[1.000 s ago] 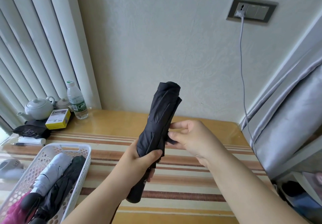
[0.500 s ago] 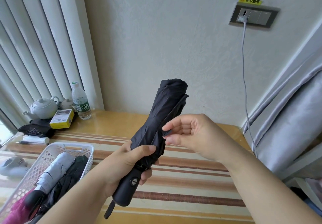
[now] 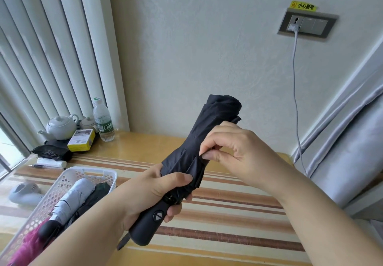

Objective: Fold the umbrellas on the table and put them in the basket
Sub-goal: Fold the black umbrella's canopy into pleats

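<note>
- A home room, by the look of it; a striped table [image 3: 228,214] against a wallpapered wall [image 3: 196,48];
- white teapot [image 3: 61,127], water bottle [image 3: 103,120], vertical blinds [image 3: 51,58], grey curtain [image 3: 352,141].

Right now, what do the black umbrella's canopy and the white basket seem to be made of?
Black umbrella: its canopy looks like thin matte woven fabric, probably synthetic, since it creases and bunches softly where the right hand pinches it. White basket: most likely moulded plastic, slightly glossy, given its rigid rim and regular rows of punched holes.
</note>
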`<control>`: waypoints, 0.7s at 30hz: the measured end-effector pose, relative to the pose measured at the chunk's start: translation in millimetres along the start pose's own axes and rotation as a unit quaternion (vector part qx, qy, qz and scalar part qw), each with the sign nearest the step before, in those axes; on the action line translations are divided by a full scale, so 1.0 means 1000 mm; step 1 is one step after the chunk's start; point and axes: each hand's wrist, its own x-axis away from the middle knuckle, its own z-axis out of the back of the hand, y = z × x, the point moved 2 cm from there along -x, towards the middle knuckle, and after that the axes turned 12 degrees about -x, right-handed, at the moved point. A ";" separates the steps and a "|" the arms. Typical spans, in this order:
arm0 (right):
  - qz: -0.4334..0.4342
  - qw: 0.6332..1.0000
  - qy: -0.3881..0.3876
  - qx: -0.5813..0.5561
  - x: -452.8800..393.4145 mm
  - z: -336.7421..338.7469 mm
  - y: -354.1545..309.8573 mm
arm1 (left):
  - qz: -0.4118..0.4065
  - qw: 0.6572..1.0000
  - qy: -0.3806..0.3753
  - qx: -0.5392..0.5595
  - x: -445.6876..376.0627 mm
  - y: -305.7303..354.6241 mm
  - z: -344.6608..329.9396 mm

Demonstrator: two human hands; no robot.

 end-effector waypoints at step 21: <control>-0.432 0.870 0.000 -0.237 -0.006 -0.178 0.039 | 0.084 0.924 0.332 -0.172 0.046 -0.091 0.046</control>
